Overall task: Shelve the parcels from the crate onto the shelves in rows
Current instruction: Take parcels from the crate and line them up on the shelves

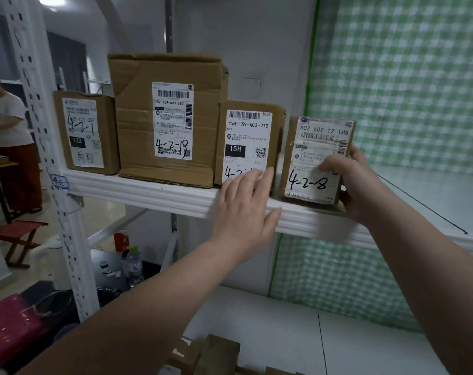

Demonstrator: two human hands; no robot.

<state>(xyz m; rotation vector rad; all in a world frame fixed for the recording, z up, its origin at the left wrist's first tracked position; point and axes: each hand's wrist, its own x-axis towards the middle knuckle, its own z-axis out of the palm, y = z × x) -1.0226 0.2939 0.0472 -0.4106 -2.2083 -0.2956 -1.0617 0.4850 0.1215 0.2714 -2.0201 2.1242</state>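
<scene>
Several cardboard parcels stand in a row on the white shelf [154, 192]. From the left: a small box marked 4-2-1 [85, 132], a large box marked 4-2-18 [166, 119], a box labelled 15H [246, 139], and a small parcel marked 4-2-8 [315, 161]. My right hand [355, 185] grips the right edge of the 4-2-8 parcel, thumb across its label. My left hand [246, 209] lies flat with straight fingers against the lower front of the 15H box. More cardboard parcels [219, 355] show at the bottom edge.
The shelf continues bare to the right [433, 196] before a green checked sheet [406, 85]. A perforated white upright [40, 125] stands at left. Below lie a lower shelf [284, 320], a water bottle [134, 263] and a red stool [19, 239]. Another person [10, 139] stands far left.
</scene>
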